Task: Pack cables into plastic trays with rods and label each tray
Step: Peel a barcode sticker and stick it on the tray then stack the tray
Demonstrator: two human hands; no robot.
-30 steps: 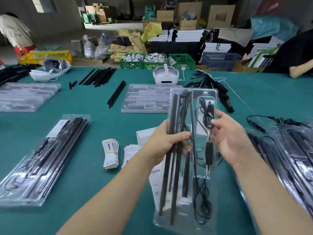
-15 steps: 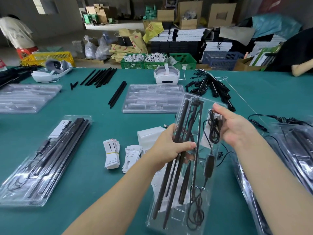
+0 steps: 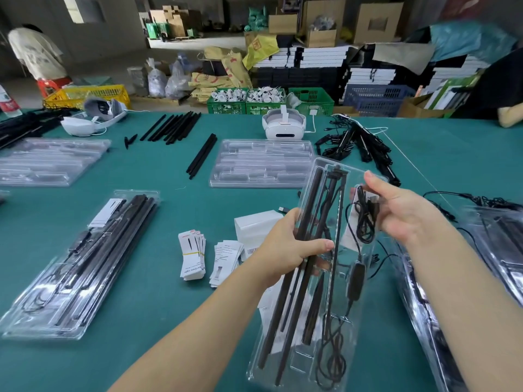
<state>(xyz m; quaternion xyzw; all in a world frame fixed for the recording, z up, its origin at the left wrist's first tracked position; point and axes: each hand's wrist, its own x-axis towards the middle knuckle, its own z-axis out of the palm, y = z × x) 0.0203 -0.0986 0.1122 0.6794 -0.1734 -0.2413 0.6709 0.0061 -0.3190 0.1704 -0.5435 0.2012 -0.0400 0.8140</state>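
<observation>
A clear plastic tray [image 3: 300, 363] is held tilted above the green table, its far end leaning right. Long black rods [image 3: 291, 292] lie in its left channels and a black cable [image 3: 356, 278] with an inline box runs down its right side. My left hand [image 3: 288, 247] grips the tray's left edge at mid-length, thumb across the rods. My right hand [image 3: 404, 210] holds the upper right edge with fingers behind the coiled cable end. Small label cards [image 3: 192, 256] lie in stacks left of the tray.
A packed tray [image 3: 82, 267] lies at the left, more packed trays [image 3: 498, 250] at the right edge. Empty tray stacks [image 3: 263, 165] sit mid-table, loose rods [image 3: 172, 127] and a cable pile [image 3: 359, 145] farther back. Two white headsets [image 3: 283, 125] rest near the far edge.
The tray has swung so its far end leans right and its near end has come left. My right hand has moved up and right along the tray edge.
</observation>
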